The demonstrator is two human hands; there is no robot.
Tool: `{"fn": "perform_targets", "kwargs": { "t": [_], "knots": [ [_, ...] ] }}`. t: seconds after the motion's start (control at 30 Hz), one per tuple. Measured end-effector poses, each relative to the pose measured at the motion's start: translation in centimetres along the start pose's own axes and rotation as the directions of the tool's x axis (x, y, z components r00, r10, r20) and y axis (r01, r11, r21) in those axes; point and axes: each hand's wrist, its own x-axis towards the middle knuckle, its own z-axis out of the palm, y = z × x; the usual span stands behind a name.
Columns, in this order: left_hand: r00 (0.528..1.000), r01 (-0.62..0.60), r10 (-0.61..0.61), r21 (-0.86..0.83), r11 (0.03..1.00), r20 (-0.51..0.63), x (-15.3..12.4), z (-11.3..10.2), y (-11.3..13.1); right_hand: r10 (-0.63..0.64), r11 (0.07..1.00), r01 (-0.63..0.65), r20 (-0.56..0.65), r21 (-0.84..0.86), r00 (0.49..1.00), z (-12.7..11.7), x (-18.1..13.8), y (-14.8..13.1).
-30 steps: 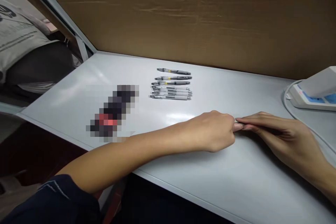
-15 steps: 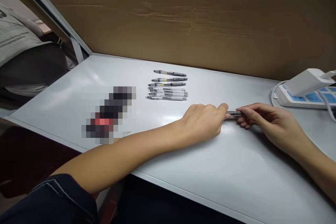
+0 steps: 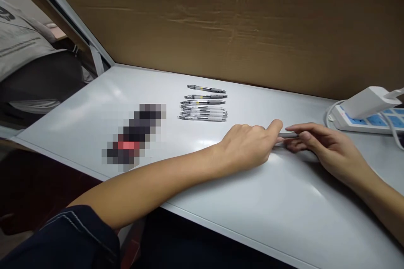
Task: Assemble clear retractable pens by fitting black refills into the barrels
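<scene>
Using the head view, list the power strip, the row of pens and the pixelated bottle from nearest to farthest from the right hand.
From the right hand:
1. Power strip: right end, near the back edge.
2. Row of pens: middle, near the back.
3. Pixelated bottle: left of the pens.

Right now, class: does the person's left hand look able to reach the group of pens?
Probably yes. The left hand lies on the white table near the group of pens, and the pixelated bottle sits to one side, not between them. The right hand, holding a single pen, is on the far side.
</scene>
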Motion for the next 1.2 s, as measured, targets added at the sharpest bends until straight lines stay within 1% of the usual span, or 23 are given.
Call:
{"fn": "perform_targets", "kwargs": {
  "t": [0.1,0.23,0.37,0.43,0.53,0.6,0.63,0.77,0.83,0.9,0.97,1.03,1.1,1.13,1.2],
  "knots": [
    [1.000,-0.003,0.003,0.015,1.000,-0.014,0.1,0.2,0.0,-0.003,1.000,0.003,0.024,-0.013,1.000,-0.1,0.0,-0.1],
    [1.000,0.003,-0.002,0.034,0.999,-0.026,0.1,0.2,-0.2,-0.012,0.999,0.012,-0.002,-0.032,1.000,-0.1,-0.2,-0.2],
    [0.999,-0.017,0.018,0.045,0.999,-0.030,-0.1,0.2,-0.2,0.015,1.000,-0.015,0.004,0.027,1.000,-0.2,-0.1,0.0],
    [1.000,-0.020,0.021,0.048,0.999,-0.018,-0.1,0.4,-0.2,0.022,1.000,-0.023,0.005,0.016,1.000,-0.2,0.0,0.0],
    [1.000,-0.012,0.012,0.048,0.999,-0.017,0.1,0.6,-0.4,-0.061,0.997,0.059,-0.050,-0.041,0.997,-0.1,-0.1,0.0],
    [1.000,-0.012,0.012,0.047,0.999,-0.006,0.2,0.6,-0.7,-0.115,0.992,0.112,-0.066,-0.051,0.991,0.0,-0.2,0.0],
    [1.000,-0.017,0.017,0.046,0.999,0.000,0.3,0.6,-0.8,-0.119,0.992,0.117,-0.052,-0.053,0.991,0.0,-0.2,0.0],
    [0.998,-0.064,0.064,0.047,0.997,-0.001,0.2,0.6,-0.8,-0.080,0.990,0.088,0.074,-0.110,0.994,-0.1,-0.1,0.1],
    [0.995,-0.102,0.102,0.044,0.994,0.007,0.3,0.8,-0.6,-0.096,0.983,0.109,0.093,-0.149,0.991,-0.2,-0.2,0.2],
    [0.992,-0.121,0.120,0.034,0.992,0.025,0.4,1.0,-0.5,-0.132,0.978,0.141,0.066,-0.156,0.989,-0.1,-0.3,0.2],
    [0.994,-0.101,0.099,0.025,0.995,0.050,0.7,0.9,-0.4,-0.200,0.972,0.201,0.014,-0.119,0.980,0.0,-0.4,0.2],
    [0.996,-0.061,0.059,0.028,0.998,0.067,0.8,0.4,-0.3,-0.298,0.953,0.294,-0.053,-0.073,0.953,0.1,-0.5,0.1],
    [0.996,0.002,-0.004,0.026,1.000,0.085,0.4,-0.3,-0.2,-0.389,0.921,0.385,-0.103,-0.060,0.915,0.2,-0.6,-0.1],
    [0.995,0.032,-0.034,0.022,0.999,0.089,0.0,-0.7,-0.1,-0.420,0.907,0.415,-0.107,-0.069,0.901,0.3,-0.6,-0.2],
    [0.991,0.091,-0.092,0.021,0.996,0.095,-1.7,-1.4,0.1,-0.466,0.881,0.459,-0.047,-0.113,0.883,0.4,-0.7,-0.4]
  ]
}}
